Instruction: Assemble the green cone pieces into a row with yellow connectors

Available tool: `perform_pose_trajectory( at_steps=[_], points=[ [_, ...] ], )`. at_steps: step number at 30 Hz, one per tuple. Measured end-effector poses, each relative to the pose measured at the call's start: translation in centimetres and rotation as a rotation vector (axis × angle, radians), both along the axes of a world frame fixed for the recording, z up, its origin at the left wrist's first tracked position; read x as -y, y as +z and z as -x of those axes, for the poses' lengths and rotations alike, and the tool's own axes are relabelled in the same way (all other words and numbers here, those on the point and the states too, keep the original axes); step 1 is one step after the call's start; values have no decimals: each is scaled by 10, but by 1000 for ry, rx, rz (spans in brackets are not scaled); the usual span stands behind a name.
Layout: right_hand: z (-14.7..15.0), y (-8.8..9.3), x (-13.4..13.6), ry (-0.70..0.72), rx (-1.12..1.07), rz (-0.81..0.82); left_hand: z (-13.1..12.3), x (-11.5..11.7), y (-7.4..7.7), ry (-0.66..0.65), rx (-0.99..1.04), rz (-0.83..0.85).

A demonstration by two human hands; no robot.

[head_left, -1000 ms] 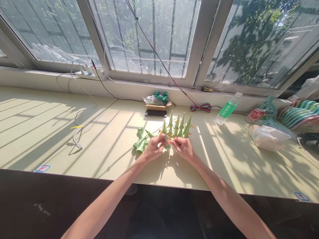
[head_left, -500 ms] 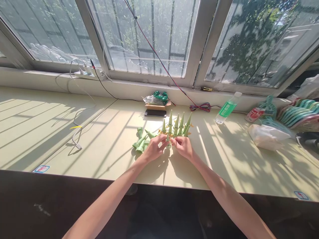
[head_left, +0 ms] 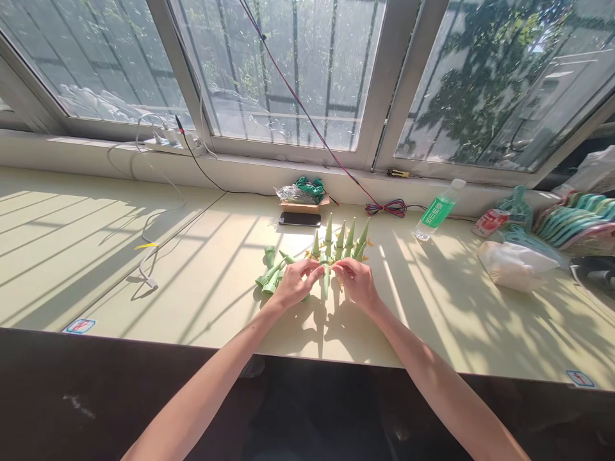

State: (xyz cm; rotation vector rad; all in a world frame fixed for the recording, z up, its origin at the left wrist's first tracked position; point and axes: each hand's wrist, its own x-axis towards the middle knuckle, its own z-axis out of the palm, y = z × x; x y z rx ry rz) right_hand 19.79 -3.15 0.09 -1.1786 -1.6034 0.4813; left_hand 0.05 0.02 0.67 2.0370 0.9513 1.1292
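Observation:
A pale green plastic cone (head_left: 327, 282) hangs between my hands with its narrow tip pointing down towards me. The fingers of my left hand (head_left: 296, 282) are closed on its wide end from the left. My right hand (head_left: 358, 280) pinches at its right side, where a small yellow piece (head_left: 335, 265) partly shows at the fingertips. Just beyond my hands stand several upright green cones (head_left: 340, 238) with small yellow parts around them. Loose green cones (head_left: 270, 279) lie in a heap left of my left hand, partly covered by it.
Behind the cones lie a dark phone (head_left: 300, 219) and a small cardboard box (head_left: 300, 207) with green and clear wrapping. A bottle (head_left: 436, 212), a red can (head_left: 490, 222) and a plastic bag (head_left: 512, 266) stand to the right. A white cable (head_left: 148, 272) crosses the table at left.
The cone in my hands has turned from tip up to tip down. My right hand has shifted slightly right; the standing cones have not moved.

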Motion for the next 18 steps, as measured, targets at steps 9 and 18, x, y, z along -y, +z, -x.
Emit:
perform_pose_trajectory(
  at_steps=[9,18],
  points=[
    [5,4,5,46,-57,52,3,2,0,-44,-16,-30],
    [9,4,5,85,-202,241,2,1,-11,-44,-16,-264]
  ],
)
